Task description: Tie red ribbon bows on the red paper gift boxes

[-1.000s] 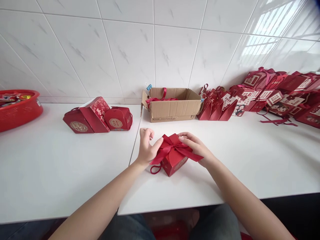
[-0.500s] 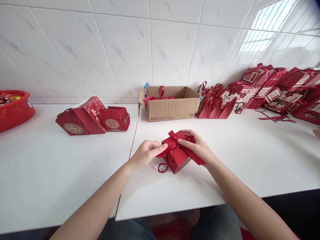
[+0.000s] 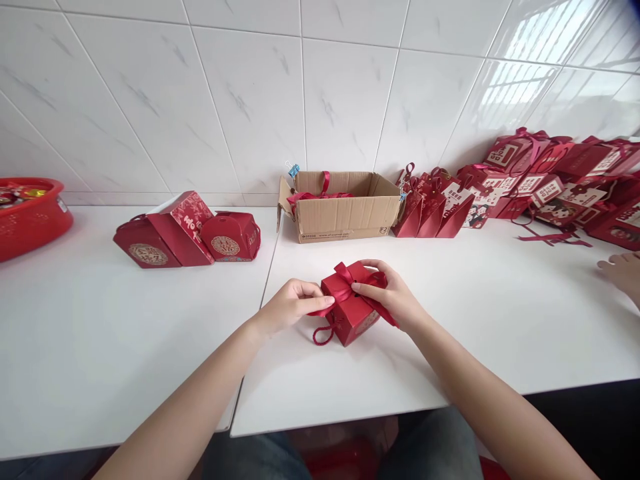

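A red gift box point(image 3: 356, 313) sits on the white table in front of me, with a corded loop handle point(image 3: 323, 335) hanging off its near left side. A red satin ribbon point(image 3: 344, 272) lies over its top, tied in a bow. My left hand point(image 3: 299, 303) pinches a ribbon end between thumb and fingers at the box's left. On the other side, my right hand point(image 3: 387, 293) presses its thumb near the bow's knot, its fingers curled around the ribbon's right loop and the box's far edge.
Behind stands a cardboard box point(image 3: 345, 220) holding red ribbon. Several red boxes point(image 3: 185, 230) stand left, beyond them a red basin point(image 3: 35, 227). Small red bags point(image 3: 433, 207) and stacked gift boxes point(image 3: 530, 173) line the right. Another person's hand point(image 3: 623, 270) rests at the right edge.
The ribbon's knot looks drawn closer, and its right tail hangs lower and nearer the box. Another person's hand has come further into view at the right edge.
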Available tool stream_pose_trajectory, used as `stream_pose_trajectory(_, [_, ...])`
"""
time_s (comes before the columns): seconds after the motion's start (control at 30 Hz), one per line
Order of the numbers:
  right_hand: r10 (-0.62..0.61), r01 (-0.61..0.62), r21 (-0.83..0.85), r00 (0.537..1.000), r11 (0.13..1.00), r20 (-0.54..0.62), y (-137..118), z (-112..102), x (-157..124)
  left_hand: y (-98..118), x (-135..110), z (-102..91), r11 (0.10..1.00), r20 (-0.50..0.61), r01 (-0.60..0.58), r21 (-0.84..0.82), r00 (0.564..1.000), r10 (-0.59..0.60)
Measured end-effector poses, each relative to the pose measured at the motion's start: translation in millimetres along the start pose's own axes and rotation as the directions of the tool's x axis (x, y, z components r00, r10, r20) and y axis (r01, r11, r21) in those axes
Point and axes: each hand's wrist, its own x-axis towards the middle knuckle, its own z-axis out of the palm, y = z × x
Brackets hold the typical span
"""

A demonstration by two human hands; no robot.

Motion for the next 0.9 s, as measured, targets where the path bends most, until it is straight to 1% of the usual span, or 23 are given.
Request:
stream_pose_trajectory(0.17, [-0.013, 0.012, -0.03, 1.0, 0.999, -0.006, -1.1, 0.4, -0.3, -0.6, 0.2, -1.1, 1.0, 0.0, -0.022, 0.013, 1.0, 0.022])
stream_pose_trajectory(0.33, [0.005, -0.004, -0.032, 1.0, 0.999, 0.008, -3.9, 0.4, -1.1, -1.6, 0.7, -2.8, 0.999, 0.025, -0.033, 0.015, 0.999, 0.033])
stream_pose_trajectory(0.47, [-0.009, 0.009, -0.029, 1.0, 1.0, 0.007, -4.2, 0.5, -0.7, -3.4, 0.8, -3.9, 0.999, 0.045, -0.033, 0.015, 0.998, 0.032])
stream_pose_trajectory(0.67, [-0.01, 0.01, -0.013, 1.0, 1.0, 0.015, -2.4, -0.4, -0.4, -4.6, 0.5, -4.4, 0.998, 0.024, -0.035, 0.046, 0.999, 0.034])
stream_pose_trajectory(0.8, [-0.028, 0.029, -0.034, 0.999, 0.999, 0.02, 0.2, -2.4, -0.5, -2.9, -0.8, -4.1, 0.998, 0.039, -0.028, 0.054, 0.999, 0.026])
stream_pose_trajectory(0.83, [-0.032, 0.033, -0.025, 0.999, 0.999, 0.032, 0.8, -2.6, -0.4, -2.8, -0.9, -4.4, 0.999, 0.025, -0.023, 0.048, 0.999, 0.022])
stream_pose_trajectory(0.9, [-0.037, 0.034, 0.038, 0.996, 0.999, 0.078, 1.6, -2.6, 0.5, -4.1, -0.3, -6.1, 0.999, -0.065, -0.04, 0.018, 0.997, 0.041])
